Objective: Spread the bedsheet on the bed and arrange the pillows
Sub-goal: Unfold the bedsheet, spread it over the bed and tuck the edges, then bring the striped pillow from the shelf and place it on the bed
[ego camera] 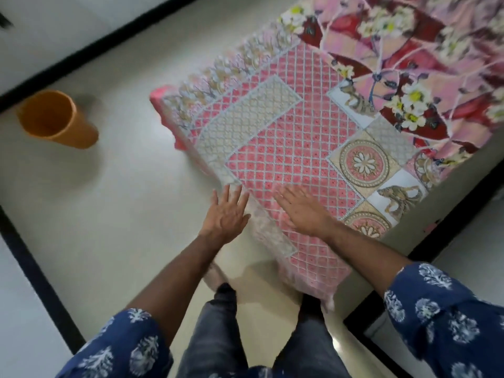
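Note:
A pink bedsheet (283,137) with a white lattice print, grey panels and round flower medallions lies spread over the low bed, its edge hanging down toward my legs. My right hand (302,208) rests flat on the sheet near the front edge, fingers apart. My left hand (229,211) hovers open at the sheet's front-left corner, partly over the floor. A second cloth (414,50) with red, pink and white flowers lies over the bed's far end. No pillows are in view.
An orange plastic bin (57,118) stands on the cream tiled floor (114,203) at the left. Black floor strips run along the left (32,271) and behind the bin. A dark edge borders the bed on the right (447,227).

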